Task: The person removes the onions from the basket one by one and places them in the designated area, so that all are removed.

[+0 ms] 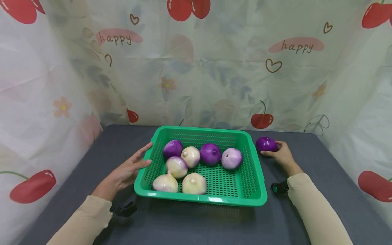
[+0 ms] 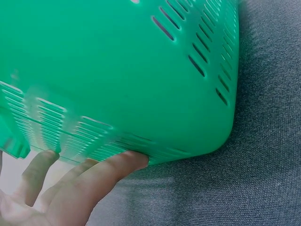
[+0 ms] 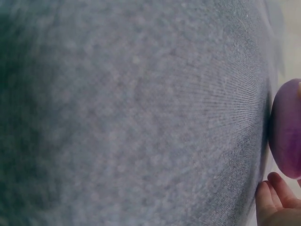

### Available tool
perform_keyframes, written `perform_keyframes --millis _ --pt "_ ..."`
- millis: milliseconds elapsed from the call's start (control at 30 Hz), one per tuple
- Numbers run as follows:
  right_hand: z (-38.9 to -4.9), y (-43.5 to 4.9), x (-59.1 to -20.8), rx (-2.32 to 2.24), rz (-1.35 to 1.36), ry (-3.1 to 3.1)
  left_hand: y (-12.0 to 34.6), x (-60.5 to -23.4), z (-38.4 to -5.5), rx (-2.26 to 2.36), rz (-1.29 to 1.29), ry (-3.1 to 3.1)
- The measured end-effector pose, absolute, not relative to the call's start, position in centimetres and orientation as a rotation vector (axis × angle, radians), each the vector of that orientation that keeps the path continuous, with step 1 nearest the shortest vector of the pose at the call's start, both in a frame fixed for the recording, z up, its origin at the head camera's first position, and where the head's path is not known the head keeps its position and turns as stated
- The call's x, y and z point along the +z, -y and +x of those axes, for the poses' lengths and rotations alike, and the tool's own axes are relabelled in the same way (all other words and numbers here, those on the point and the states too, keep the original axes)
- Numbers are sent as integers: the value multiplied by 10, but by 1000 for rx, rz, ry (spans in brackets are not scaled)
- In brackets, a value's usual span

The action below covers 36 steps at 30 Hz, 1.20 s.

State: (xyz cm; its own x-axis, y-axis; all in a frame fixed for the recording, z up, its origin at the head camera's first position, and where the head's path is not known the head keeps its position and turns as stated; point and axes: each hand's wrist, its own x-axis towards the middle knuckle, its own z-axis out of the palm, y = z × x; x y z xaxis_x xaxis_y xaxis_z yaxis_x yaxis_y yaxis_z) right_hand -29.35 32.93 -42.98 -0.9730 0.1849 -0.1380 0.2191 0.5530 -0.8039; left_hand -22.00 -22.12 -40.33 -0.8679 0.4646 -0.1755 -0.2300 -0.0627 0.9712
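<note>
A green plastic basket (image 1: 261,183) with slotted walls stands mid-table with several onions in it. My left hand (image 1: 127,170) is at its left side, thumb and index finger by the rim; in the left wrist view its fingertips (image 2: 136,160) touch the basket's outer wall (image 2: 117,84). Right of the basket, my right hand (image 1: 283,156) holds a shiny purple onion (image 1: 265,144) between thumb and fingers. In the right wrist view that onion (image 3: 286,129) shows at the right edge, low over the cloth, with fingertips (image 3: 273,179) below it.
In the basket, purple onions (image 1: 210,153) and a pale violet one (image 1: 231,159) lie toward the back, whitish ones (image 1: 194,183) toward the front left. Dark grey cloth (image 1: 196,221) covers the table. A printed curtain (image 1: 208,81) hangs behind and at both sides.
</note>
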Motion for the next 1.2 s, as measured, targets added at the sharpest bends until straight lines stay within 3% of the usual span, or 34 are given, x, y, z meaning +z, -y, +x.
perform_keyframes --millis 1200 --pt "-294 -328 -432 -1411 295 -2721 220 -401 -218 1998 228 -1738"
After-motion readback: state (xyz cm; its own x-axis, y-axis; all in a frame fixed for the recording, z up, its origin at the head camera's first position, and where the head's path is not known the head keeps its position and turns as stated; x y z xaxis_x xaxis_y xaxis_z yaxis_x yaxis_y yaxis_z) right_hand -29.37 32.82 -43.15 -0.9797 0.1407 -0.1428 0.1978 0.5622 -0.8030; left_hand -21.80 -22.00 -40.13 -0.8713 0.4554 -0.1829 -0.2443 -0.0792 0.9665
